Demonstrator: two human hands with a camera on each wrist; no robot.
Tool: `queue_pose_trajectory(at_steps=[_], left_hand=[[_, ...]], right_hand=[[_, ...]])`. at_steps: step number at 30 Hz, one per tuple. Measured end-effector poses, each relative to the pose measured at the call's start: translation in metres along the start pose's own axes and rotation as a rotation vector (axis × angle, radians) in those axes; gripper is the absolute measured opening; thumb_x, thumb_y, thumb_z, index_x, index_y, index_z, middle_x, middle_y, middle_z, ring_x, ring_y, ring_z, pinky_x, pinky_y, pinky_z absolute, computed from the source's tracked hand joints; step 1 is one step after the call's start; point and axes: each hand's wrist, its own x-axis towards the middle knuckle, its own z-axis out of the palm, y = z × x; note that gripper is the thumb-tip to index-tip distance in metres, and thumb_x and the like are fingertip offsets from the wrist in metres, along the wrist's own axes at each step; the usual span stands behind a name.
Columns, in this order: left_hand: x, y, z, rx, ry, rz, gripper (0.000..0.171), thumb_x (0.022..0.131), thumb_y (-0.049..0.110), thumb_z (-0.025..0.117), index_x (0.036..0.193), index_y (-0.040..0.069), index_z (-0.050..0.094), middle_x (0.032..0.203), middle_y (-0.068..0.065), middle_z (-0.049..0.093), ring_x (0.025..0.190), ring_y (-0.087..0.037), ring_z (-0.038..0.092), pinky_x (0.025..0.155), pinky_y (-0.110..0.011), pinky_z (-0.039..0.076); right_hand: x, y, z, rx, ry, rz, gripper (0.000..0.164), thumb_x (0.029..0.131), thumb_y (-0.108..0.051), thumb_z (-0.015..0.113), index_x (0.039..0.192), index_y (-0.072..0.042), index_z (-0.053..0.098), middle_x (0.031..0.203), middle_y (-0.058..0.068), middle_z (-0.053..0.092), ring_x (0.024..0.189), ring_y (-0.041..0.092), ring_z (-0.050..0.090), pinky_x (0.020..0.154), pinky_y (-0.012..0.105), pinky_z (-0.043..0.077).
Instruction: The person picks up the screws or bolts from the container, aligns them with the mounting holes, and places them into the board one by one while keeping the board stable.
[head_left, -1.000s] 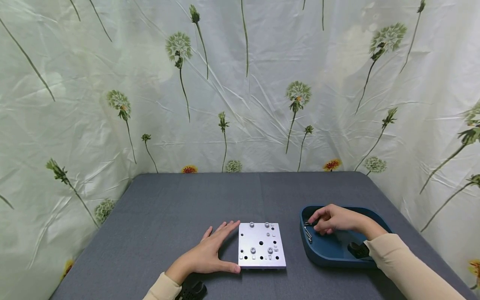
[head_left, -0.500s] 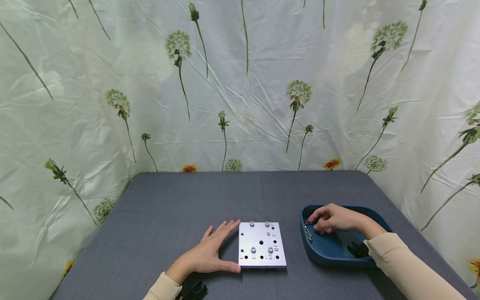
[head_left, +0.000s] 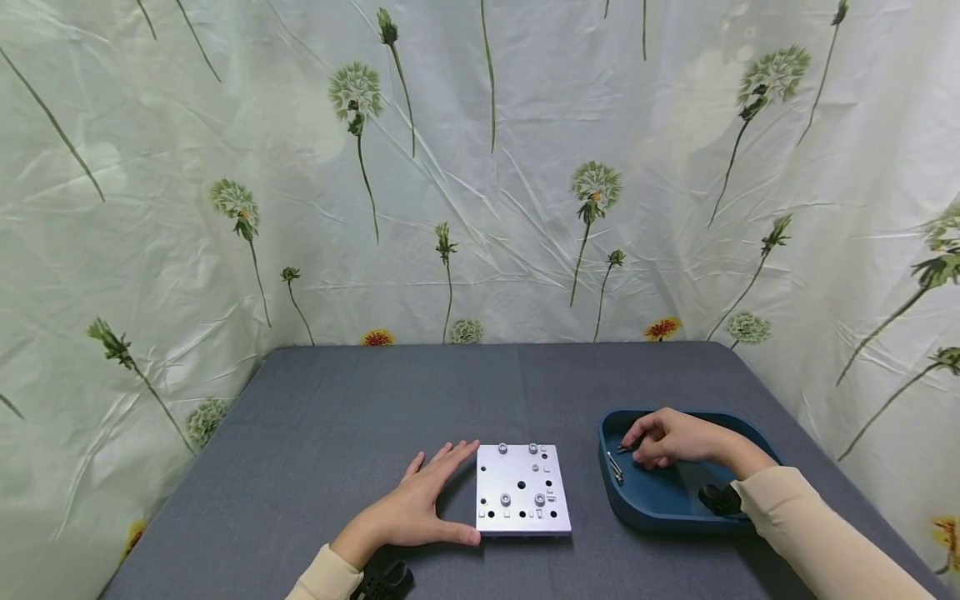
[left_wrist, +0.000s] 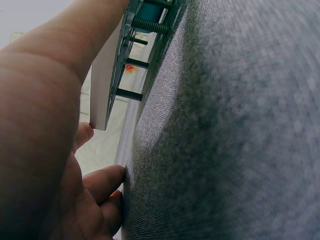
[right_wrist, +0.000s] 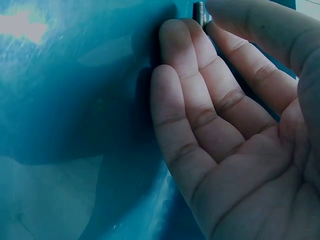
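My left hand (head_left: 420,508) spreads its straight fingers along the left side of a square silver metal plate (head_left: 500,475), thumb at the near corner and index fingertip at the far one. Several screw heads stand up from the plate, among dark holes. In the left wrist view, threaded screws (left_wrist: 150,25) stick out of the plate's underside toward the cloth. Over at the right, my right hand (head_left: 675,437) reaches into a blue tray (head_left: 678,523). Its thumb and fingers pinch a small screw (right_wrist: 200,15), whose threaded end shows between the fingertips.
Loose screws (head_left: 615,468) lie in the tray close to its left wall. A grey cloth (head_left: 405,400) covers the table, and a flower-printed curtain (head_left: 510,208) hangs behind and at the sides. Dark wrist devices (head_left: 720,500) sit at both sleeves.
My right fingertips have shifted slightly to the right, away from the tray's left wall, with the screw between them. My left hand and the plate stay where they were.
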Motion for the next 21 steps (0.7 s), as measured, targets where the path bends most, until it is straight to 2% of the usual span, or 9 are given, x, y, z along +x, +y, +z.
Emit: queue_pose_trajectory(at_steps=[21], left_hand=[[-0.0001,0.0005,-0.0015,0.006,-0.002,-0.002,0.118,0.082,0.059,0.090,0.173,0.025,0.024,0.179,-0.012,0.026,0.167,-0.044,0.017,0.125,-0.081,0.002]], right_hand=[[-0.0046,-0.0003,-0.0032,-0.010,0.011,-0.007,0.026,0.102,-0.006,0.069,0.121,0.011,0.069,0.094,0.014,0.076,0.077,0.010,0.063,0.067,0.024,0.055]])
